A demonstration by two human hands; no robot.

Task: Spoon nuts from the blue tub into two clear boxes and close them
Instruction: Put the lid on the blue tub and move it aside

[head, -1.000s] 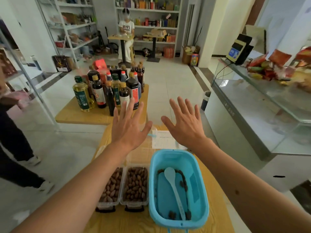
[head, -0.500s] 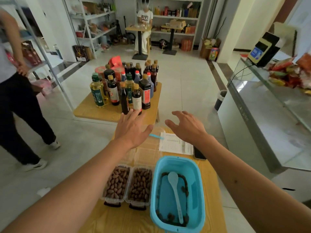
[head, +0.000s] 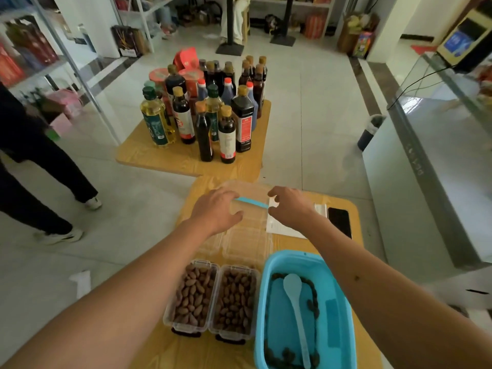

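Head view: both boxes (head: 192, 295) (head: 234, 298) sit full at 7 o'clock, spoon (head: 295, 304) parked in the near-empty tub (head: 343, 286). Left hand (head: 217, 210) and right hand (head: 288, 207), each grip loosely curled and empty, reach to 12 o'clock over the hinged lids (head: 246, 243), probably to fold them shut.

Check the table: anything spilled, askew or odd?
Nothing spilled. Both clear boxes are full with lids still flipped open. The spoon lies in the nearly empty blue tub.

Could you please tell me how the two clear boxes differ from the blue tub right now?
The two clear boxes are transparent and heaped with nuts; the blue tub is opaque and nearly empty, with a few nuts round its floor. The boxes are smaller than the tub. The tub holds a spoon; the boxes hold none. All stand open on the wooden table.
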